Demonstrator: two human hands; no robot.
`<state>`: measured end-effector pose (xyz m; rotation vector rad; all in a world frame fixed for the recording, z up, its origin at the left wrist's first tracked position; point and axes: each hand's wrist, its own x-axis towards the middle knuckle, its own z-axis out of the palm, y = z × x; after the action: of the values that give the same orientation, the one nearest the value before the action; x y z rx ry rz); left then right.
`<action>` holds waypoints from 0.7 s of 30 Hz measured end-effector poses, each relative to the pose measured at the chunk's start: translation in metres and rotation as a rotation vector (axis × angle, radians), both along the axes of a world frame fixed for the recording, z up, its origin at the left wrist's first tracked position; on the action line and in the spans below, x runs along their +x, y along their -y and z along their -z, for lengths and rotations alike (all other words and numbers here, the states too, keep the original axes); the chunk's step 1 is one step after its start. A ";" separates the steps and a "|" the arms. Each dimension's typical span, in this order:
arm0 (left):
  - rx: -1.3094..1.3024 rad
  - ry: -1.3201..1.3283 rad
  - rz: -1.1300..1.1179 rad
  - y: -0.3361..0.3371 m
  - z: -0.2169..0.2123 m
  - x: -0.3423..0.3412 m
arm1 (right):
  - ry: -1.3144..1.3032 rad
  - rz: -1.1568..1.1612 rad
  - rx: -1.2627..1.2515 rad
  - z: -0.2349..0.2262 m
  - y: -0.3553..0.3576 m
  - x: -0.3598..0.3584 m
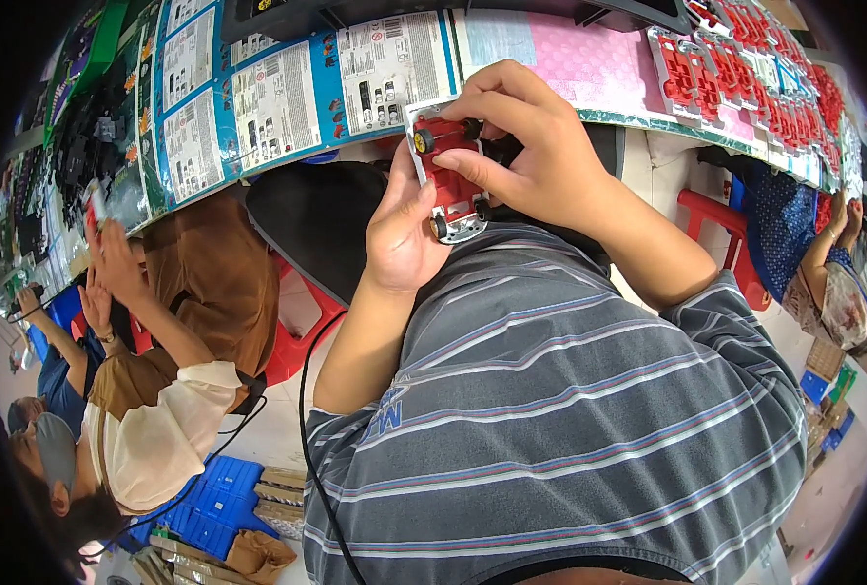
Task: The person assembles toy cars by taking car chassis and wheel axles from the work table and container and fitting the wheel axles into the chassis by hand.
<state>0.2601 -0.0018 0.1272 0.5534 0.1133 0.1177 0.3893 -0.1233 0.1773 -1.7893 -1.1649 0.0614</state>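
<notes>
Holding a little red toy car chassis (pixel 450 175) up in front of the chest, just above the grey striped shirt (pixel 560 409). Using that chassis as the reference point for everything else:

The left hand (pixel 401 229) is right under and to the left of it, thumb pressed along its left edge, other fingers tucked behind, so basically clamped on it. The right hand (pixel 540 146) comes over from the right side, fingers curled and pinched on the top end, right by the black wheel with the yellow hub (pixel 424 141). Two more small black wheels sit at the chassis's lower end.

Above the chassis there's the workbench (pixel 609 136) edge with blue-and-white printed sheets (pixel 258 97) up and to the left, and a pink mat (pixel 579 58) up and to the right. Further right of it, rows of red plastic parts (pixel 745 68).

Well off to the lower left, a co-worker in a brown and cream top (pixel 190 351) with raised hands. A red stool (pixel 721 224) sits to the right.
</notes>
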 end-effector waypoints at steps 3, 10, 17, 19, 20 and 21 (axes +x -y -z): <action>-0.043 0.054 0.034 -0.001 -0.001 0.000 | -0.074 0.007 -0.033 -0.006 0.003 0.000; -0.081 -0.018 -0.011 -0.001 -0.003 0.000 | -0.090 0.002 -0.016 -0.002 0.006 -0.002; -0.134 -0.027 0.035 -0.003 -0.002 -0.001 | -0.046 0.010 -0.055 -0.001 0.006 0.001; -0.137 -0.019 0.033 -0.004 -0.001 -0.002 | -0.052 0.004 -0.068 0.001 0.004 0.001; -0.138 -0.010 0.032 -0.004 0.000 -0.002 | -0.057 0.000 -0.080 0.002 0.003 0.002; -0.140 -0.013 0.031 -0.004 0.000 -0.002 | -0.059 -0.001 -0.081 0.003 0.003 0.003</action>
<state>0.2584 0.0019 0.1273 0.4161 0.1241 0.0754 0.3920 -0.1263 0.1740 -1.8456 -1.1353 0.1637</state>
